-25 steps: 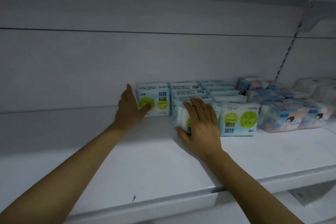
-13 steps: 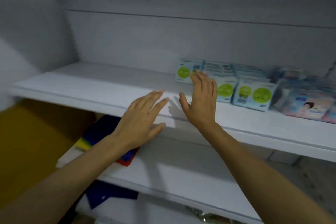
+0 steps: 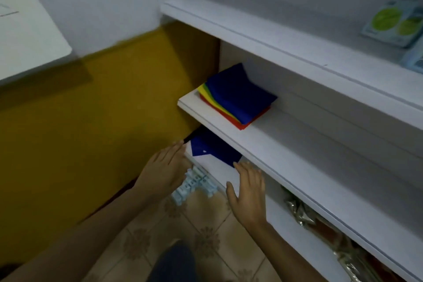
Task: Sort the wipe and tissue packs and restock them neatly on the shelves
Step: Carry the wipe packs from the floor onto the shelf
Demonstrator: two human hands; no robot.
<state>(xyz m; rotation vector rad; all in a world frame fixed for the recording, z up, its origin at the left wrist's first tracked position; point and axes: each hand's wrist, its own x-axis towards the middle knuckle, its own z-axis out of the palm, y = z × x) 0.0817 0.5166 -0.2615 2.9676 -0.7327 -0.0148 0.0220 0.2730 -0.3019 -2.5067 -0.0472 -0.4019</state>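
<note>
Person's looking down at the floor here. Left hand [image 3: 163, 169] and right hand [image 3: 248, 192] are both held flat, each grip apart with straight fingers, holding nothing. The pale blue tissue packs [image 3: 194, 186] are heaped on the tiled floor [image 3: 206, 231] at 6 o'clock, between the 2 hands and partly hidden under the left one. Green-dot wipe packs [image 3: 392, 22] sit on the top shelf [image 3: 274, 30] at 2 o'clock. Folded coloured cloths [image 3: 238, 96] lie on the middle shelf [image 3: 297, 155], toward 1 o'clock.
</note>
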